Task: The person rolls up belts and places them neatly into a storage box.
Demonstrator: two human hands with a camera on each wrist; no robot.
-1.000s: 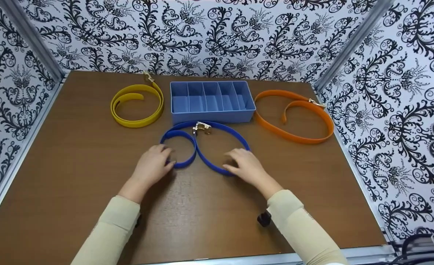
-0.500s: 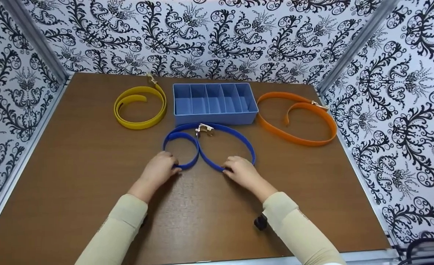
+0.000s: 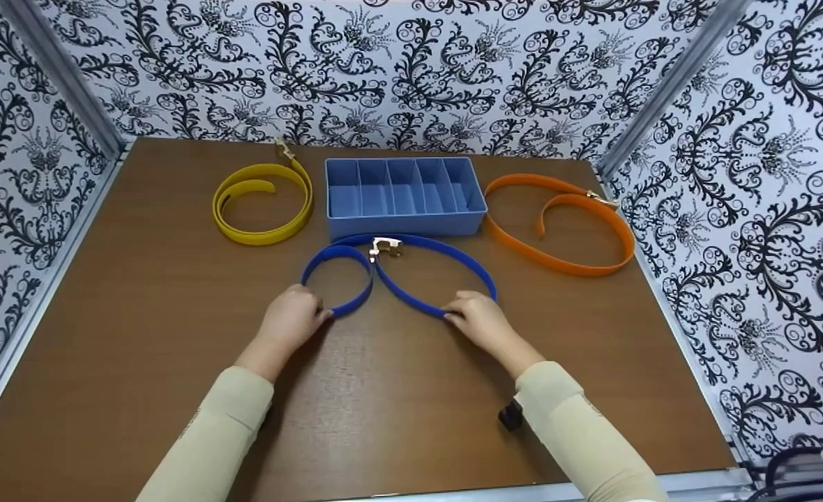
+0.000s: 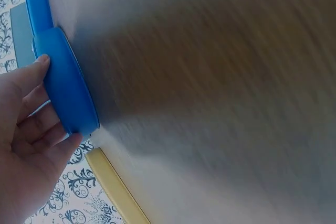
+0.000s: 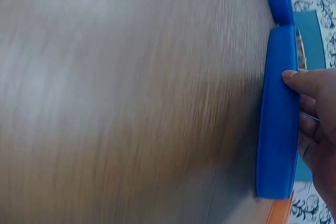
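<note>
One brown worktop (image 3: pixel 397 418). Blue tray (image 3: pixel 408 225) toward the back, five compartments. Blue belt (image 5: pixel 278 114) just in front, two loops. Orange belt (image 3: pixel 572 266) right of tray, yellow belt (image 3: pixel 258 238) left. Left hand (image 3: pixel 291 317) pinching blue belt's small loop, right hand (image 3: pixel 481 319) its large. Gold buckle (image 3: pixel 386 245) where loops meet.

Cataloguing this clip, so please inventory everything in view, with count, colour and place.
Rectangular divided tray: 1, blue-grey, table's back centre
Blue flat looped belt: 1, blue, in front of tray
Yellow coiled belt: 1, yellow, left of tray
Orange looped belt: 1, orange, right of tray
Metal buckles: 3, gold, on belts
Wooden-looking table: 1, brown, under tray
Patterned panels: 3, black and white, left, back, right
Metal bars: several, silver, corners and edges
Cables: several, black, lower right
Small device: 1, black, below right cuff
Sleeves: 2, beige, forearms
Left hand: 1, bare, gripping blue belt's smaller loop
Right hand: 1, bare, gripping its larger loop
</note>
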